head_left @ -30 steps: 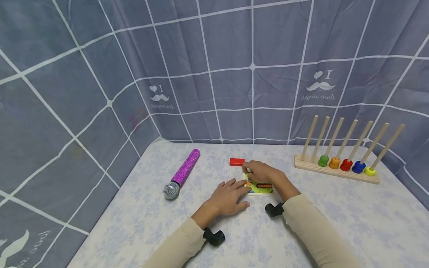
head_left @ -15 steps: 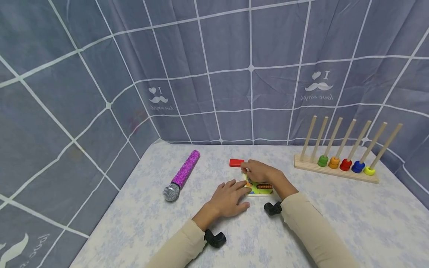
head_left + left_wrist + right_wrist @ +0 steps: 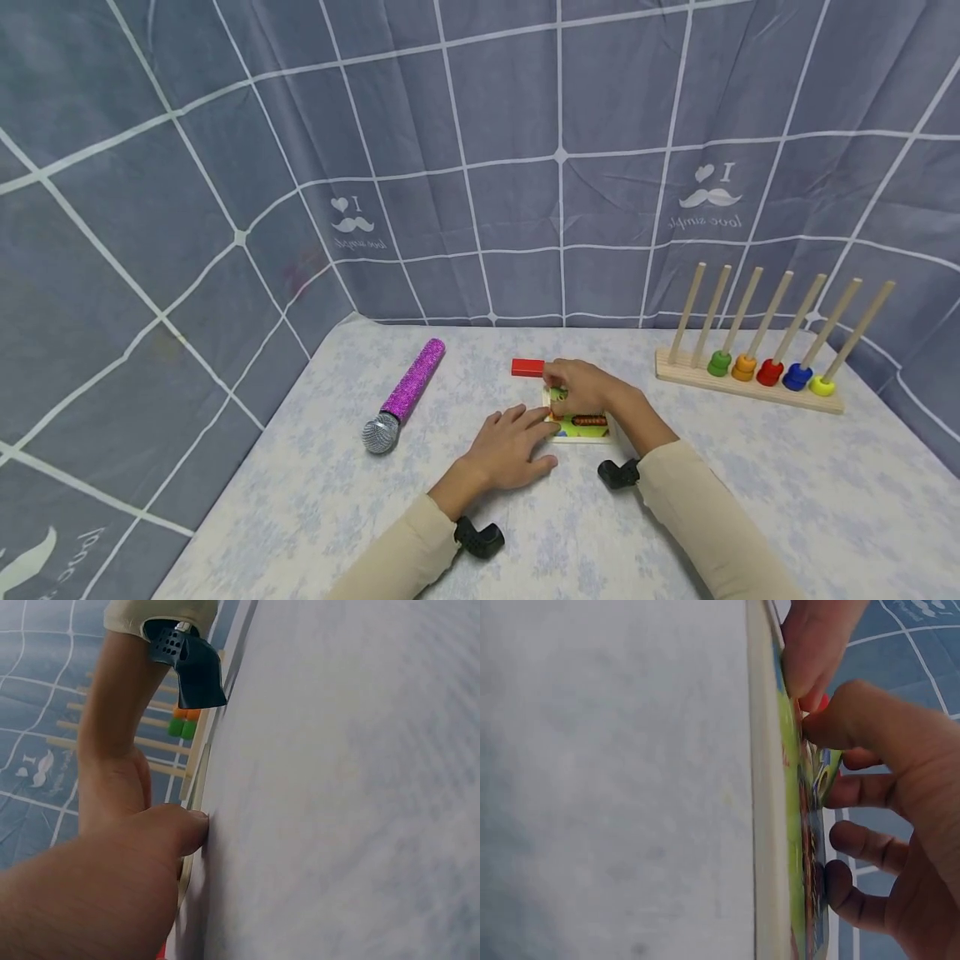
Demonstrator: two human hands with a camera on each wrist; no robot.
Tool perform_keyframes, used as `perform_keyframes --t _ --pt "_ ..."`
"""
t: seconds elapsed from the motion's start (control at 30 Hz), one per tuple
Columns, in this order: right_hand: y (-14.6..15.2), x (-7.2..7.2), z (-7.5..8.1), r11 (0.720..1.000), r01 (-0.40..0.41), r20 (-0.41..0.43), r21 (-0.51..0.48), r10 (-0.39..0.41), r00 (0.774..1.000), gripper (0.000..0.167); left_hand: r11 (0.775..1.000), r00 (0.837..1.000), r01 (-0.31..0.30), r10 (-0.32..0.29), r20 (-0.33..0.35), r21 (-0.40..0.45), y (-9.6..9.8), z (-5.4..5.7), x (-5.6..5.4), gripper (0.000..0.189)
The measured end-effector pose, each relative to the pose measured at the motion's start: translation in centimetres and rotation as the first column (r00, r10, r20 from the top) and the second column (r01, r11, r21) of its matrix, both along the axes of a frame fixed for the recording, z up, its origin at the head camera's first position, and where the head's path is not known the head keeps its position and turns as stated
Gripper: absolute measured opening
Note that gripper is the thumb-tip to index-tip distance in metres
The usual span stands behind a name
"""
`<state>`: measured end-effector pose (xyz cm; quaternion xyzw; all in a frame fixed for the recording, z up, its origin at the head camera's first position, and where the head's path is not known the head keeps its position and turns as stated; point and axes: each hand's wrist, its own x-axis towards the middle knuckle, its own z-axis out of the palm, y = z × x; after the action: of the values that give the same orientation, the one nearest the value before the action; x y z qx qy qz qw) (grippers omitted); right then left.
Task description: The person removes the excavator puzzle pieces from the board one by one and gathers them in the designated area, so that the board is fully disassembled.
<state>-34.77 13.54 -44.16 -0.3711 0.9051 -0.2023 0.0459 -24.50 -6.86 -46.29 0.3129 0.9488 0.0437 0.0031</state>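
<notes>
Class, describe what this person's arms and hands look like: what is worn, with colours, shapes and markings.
The left sleeve and right sleeve are long, plain and cream. The left hand and right hand wear no gloves. By the cuffs sit a left wrist piece and right wrist piece, both black and bent; the right one shows small round holes.

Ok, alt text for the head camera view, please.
A person's left hand touches a picture board while the right hand bends over it. A red block lies beyond, a glittery microphone to the left, a beaded peg rack to the right.
</notes>
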Motion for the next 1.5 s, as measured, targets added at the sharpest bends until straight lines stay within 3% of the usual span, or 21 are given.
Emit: perform_keyframes --t 0.37,0.6,0.83,1.0,1.5 --pt "0.4 0.6 -0.3 0.993 0.082 0.071 -0.082 -0.076 0.995 0.029 1.0 1.0 0.004 -0.004 -0.004 -0.006 0.1 -0.2 0.0 0.056" --pt "2.4 1.3 1.0 0.969 0.075 0.088 -0.234 -0.056 0.995 0.038 1.0 1.0 -0.002 0.002 -0.032 -0.01 0.1 -0.2 -0.1 0.055" --pt "8.5 3.1 1.0 0.967 0.158 0.045 -0.201 -0.152 0.987 0.055 1.0 1.0 0.002 -0.002 0.006 0.026 0.1 -0.2 0.1 0.056" --pt "12.4 4.4 0.0 0.953 0.24 0.068 -0.184 -0.231 0.971 0.039 0.999 1.0 0.001 -0.001 0.007 0.041 0.1 -0.4 0.2 0.056" --pt "14.3 4.9 -1.4 0.951 0.206 0.103 -0.23 -0.187 0.977 0.036 0.998 1.0 -0.003 0.002 0.014 0.055 0.0 -0.4 0.1 0.056"
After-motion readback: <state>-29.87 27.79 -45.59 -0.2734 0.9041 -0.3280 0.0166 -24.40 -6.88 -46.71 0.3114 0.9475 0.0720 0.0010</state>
